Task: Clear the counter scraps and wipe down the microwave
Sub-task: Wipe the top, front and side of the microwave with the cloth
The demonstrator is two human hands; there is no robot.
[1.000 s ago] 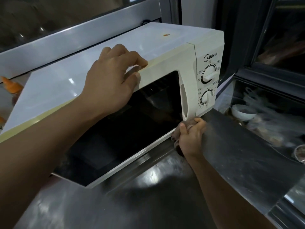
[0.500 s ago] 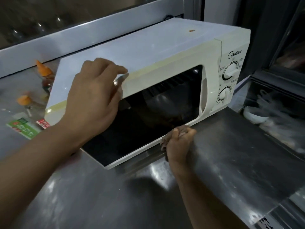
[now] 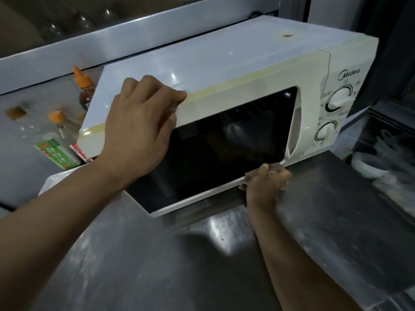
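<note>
A white microwave (image 3: 224, 70) is seen standing on a steel table (image 3: 157, 254), set at an angle to the table's front edge. The brand "Midea" is printed at the top of its control panel, above two round dials (image 3: 339, 99) that are ringed in black; the small print around the dials cannot be read. The dark glass door (image 3: 213, 158) takes up most of the microwave's front. A small orange-brown spot (image 3: 287, 35) is visible on the microwave's top, toward its back right corner.

The microwave's top front edge, near its left end, is gripped by the left hand (image 3: 139, 129), with fingers curled over the top and the thumb against the front. A crumpled brownish cloth (image 3: 272, 169) is clenched in the right hand (image 3: 265, 187) and is pressed against the door's lower right corner.

To the left of the microwave, two bottles with orange caps (image 3: 83, 81) are seen on the table, together with a green packet (image 3: 56, 153) bearing white characters that are too blurred to read. Beside it a red-and-white label (image 3: 78, 151) is partly hidden by the microwave. To the right of the microwave, below table level, a white bowl (image 3: 368, 167) is blurred.
</note>
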